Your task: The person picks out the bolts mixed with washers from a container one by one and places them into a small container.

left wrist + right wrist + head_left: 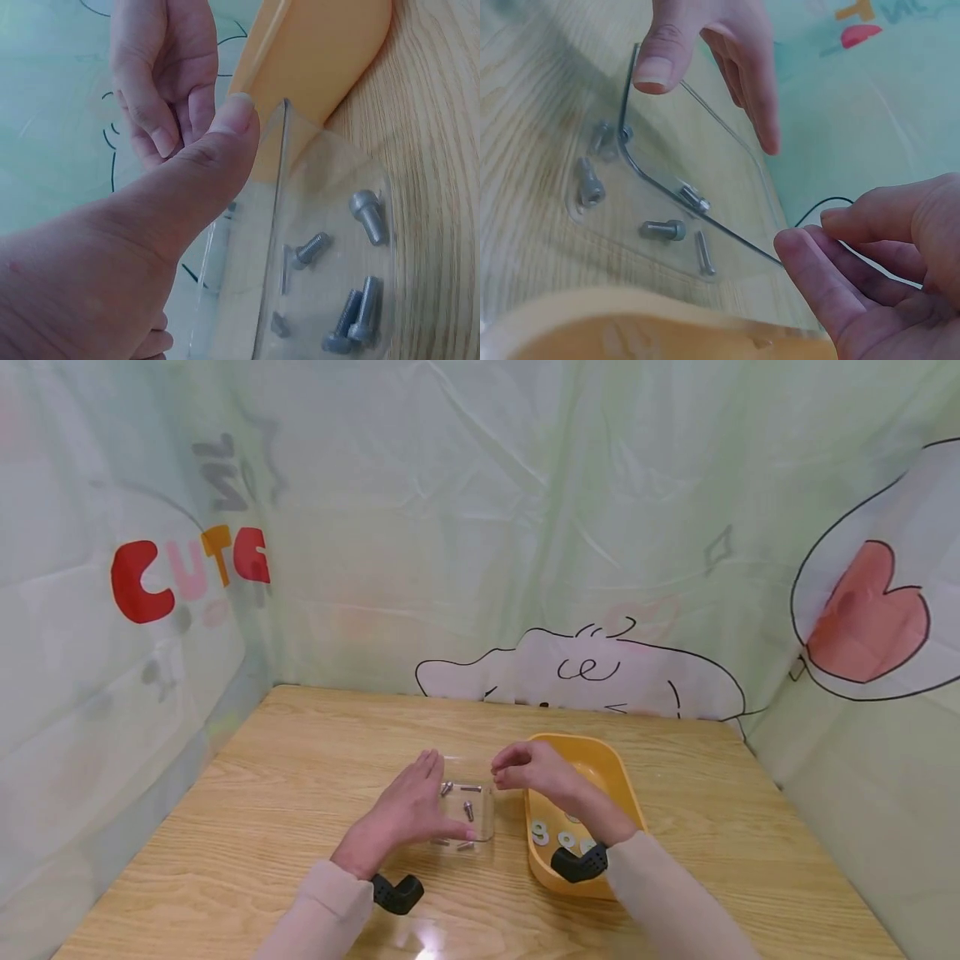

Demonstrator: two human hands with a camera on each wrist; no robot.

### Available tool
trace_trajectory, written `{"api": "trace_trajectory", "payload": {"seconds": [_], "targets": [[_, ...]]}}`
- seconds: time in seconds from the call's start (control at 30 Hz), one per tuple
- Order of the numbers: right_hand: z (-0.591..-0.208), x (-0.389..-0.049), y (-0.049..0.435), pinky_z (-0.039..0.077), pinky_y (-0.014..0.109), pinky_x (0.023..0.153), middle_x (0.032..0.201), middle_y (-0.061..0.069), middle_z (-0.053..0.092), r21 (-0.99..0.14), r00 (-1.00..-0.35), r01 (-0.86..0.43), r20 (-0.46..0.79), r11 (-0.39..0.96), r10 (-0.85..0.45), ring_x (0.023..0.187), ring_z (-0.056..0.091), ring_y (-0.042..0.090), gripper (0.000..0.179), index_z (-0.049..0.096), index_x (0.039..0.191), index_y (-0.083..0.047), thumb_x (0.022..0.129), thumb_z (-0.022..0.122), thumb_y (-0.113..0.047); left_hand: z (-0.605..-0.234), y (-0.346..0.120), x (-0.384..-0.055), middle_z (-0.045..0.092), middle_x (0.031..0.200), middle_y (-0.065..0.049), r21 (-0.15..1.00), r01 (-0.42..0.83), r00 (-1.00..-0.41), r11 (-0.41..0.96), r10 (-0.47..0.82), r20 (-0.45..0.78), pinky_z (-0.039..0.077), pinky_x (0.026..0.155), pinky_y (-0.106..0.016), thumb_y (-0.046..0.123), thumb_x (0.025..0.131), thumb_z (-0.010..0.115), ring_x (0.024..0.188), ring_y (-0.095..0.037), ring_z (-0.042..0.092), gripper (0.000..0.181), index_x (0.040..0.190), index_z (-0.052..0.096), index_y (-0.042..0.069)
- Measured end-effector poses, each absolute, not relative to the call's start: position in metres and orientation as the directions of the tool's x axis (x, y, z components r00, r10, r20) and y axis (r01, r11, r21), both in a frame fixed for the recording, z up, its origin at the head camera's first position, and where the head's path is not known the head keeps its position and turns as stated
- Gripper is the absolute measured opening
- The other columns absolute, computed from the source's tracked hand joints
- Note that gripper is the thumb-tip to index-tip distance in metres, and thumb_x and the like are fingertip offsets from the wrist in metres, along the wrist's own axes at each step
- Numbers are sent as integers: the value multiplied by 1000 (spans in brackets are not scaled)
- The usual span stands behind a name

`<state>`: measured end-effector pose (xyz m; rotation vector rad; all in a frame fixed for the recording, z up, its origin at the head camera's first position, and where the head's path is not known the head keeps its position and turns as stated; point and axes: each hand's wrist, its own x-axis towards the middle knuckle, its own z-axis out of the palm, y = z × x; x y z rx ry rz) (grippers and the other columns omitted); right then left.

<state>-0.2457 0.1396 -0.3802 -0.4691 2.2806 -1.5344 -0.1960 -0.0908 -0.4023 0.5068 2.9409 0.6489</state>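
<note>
A clear plastic box point(483, 818) holding several socket-head screws point(367, 217) sits on the table. Beside its left side is my left hand point(408, 806), thumb spread from straight fingers. The left thumb point(656, 67) lies over the box's rim; I cannot tell whether it touches. My right hand point(543, 772) hovers between the box and a yellow tray point(626, 781), its wrist above the tray. The right fingers point(821, 281) are loosely bent, and nothing shows between them and the thumb. Several washers point(566, 839) lie in the tray, partly hidden by the right arm.
The wooden table point(300, 827) extends around the box and tray. Printed curtains point(480, 543) stand along its back and sides. A black wrist device point(397, 893) sits at each cuff.
</note>
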Motion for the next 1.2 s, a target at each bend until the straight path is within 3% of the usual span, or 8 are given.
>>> {"api": "trace_trajectory", "payload": {"seconds": [0.27,0.67,0.9,1.2], "targets": [[-378,-248,156,56,45,96,113,25,66,-917,-905,-66,-110,392,-410,94,68,20,29,61,116,10,92,64,-6,-398,-78,-198,15,165,-21,431,318,-933,845,360,-18,18,126,-47,72,69,75,154,-33,14,128,156,19,-3],[-381,-251,183,59,40,90,110,22,68,-900,-942,-63,-89,432,-323,94,68,21,28,63,115,9,93,63,-9,-395,-62,-199,15,165,-21,424,363,-913,830,408,-15,17,126,-46,68,72,76,154,-34,14,124,156,19,-3],[-391,-257,192,58,45,92,115,33,64,-930,-957,-16,-92,367,-275,89,70,17,28,57,117,18,93,59,1,-394,-53,-202,16,164,-20,389,417,-893,822,449,7,20,125,-46,72,70,74,154,-34,15,126,156,19,-3],[-401,-263,200,59,41,91,117,32,62,-907,-979,42,-122,419,-165,98,70,29,31,57,120,17,94,59,0,-397,-35,-204,17,165,-17,354,428,-887,831,461,-11,19,126,-41,76,67,73,154,-29,16,129,156,20,-1]]}}
